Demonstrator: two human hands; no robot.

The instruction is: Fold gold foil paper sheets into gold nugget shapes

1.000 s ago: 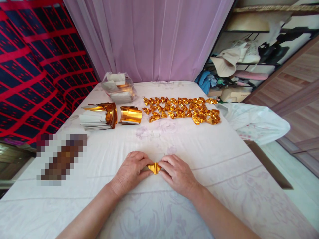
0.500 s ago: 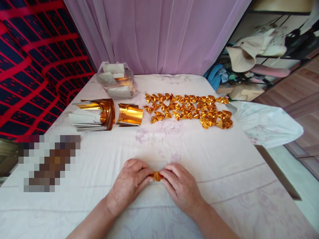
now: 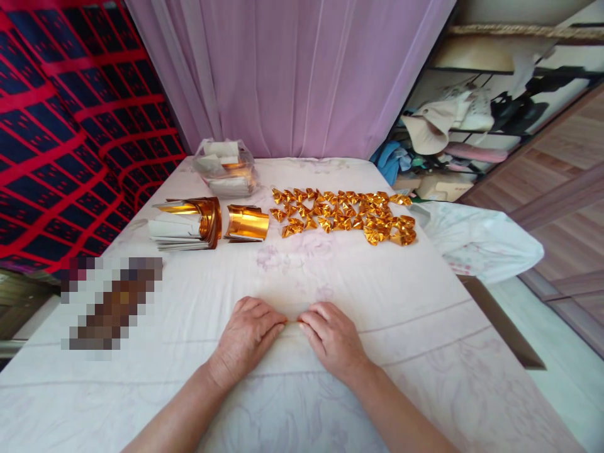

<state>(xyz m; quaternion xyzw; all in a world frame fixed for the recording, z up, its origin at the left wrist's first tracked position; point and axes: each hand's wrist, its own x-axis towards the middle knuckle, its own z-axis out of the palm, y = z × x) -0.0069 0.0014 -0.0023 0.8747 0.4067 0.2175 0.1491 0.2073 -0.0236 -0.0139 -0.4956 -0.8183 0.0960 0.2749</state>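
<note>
Both hands lie knuckles-up on the bed sheet (image 3: pixel 425 352), a soft white cotton cloth with a faint lilac flower print and a few shallow creases. The left hand (image 3: pixel 248 336) and the right hand (image 3: pixel 333 336) are curled narrow, fingertips meeting at the middle; only a tiny glint of the gold foil piece (image 3: pixel 293 323) shows in the pinch between them, low against the sheet and almost wholly hidden, so its shape cannot be told. Farther up the bed, well apart from the hands, lies a spread of folded gold foil ingots (image 3: pixel 344 212), small, crinkled, boat-like and shiny, packed in loose rows that touch one another. To their left sits a short curled stack of gold foil sheets (image 3: pixel 246 222), smooth and mirror-bright, and just beside that a taller stack of foil paper (image 3: pixel 186 223), its white backs showing in flat layers with the gold edges rolled over. Behind these stands a clear plastic bag (image 3: pixel 226 167), crumpled and glossy, holding more white-and-gold paper. A thin lilac curtain (image 3: pixel 292 75) hangs in soft folds at the head of the bed, and a red and navy grid-patterned cloth (image 3: pixel 61 138) covers the left side. No writing can be read anywhere.
</note>
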